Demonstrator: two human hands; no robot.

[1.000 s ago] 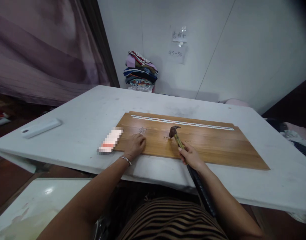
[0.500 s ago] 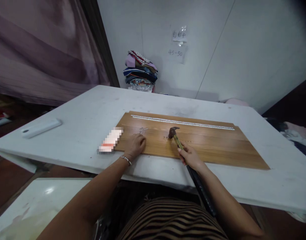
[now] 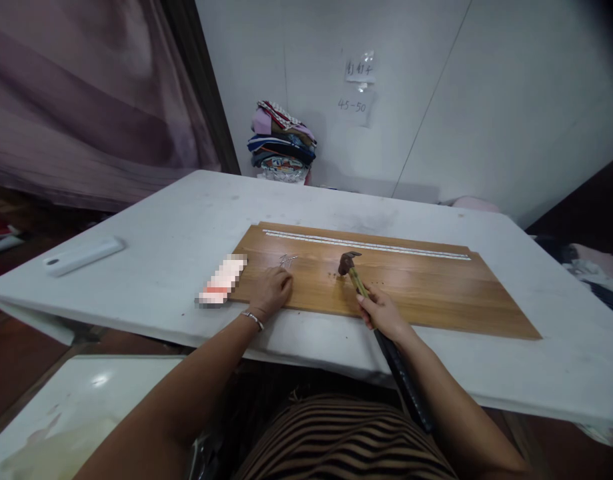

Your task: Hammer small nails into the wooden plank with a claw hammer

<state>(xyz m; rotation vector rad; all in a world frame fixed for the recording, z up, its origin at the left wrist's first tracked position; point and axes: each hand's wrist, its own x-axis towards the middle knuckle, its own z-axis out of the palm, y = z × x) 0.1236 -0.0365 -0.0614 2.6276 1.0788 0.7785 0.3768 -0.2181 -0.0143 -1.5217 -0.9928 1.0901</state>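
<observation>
The fingers of my right hand [image 3: 381, 313] wrap the hammer [image 3: 395, 363], its head just right of frame centre, over the board [image 3: 451, 293]; that arm [image 3: 451, 387] reaches in from lower right. My left hand [image 3: 270, 291] lies curled on the board's left, beside nails [image 3: 285, 260]; I cannot tell whether its fingers pinch anything. The desk [image 3: 161, 267] carries the board.

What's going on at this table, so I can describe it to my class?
The person's right hand grips a hammer, its head at the wooden board; whether they touch is hard to tell. The left hand rests on the board, just in front of some loose nails. The board lies on a white table.
</observation>
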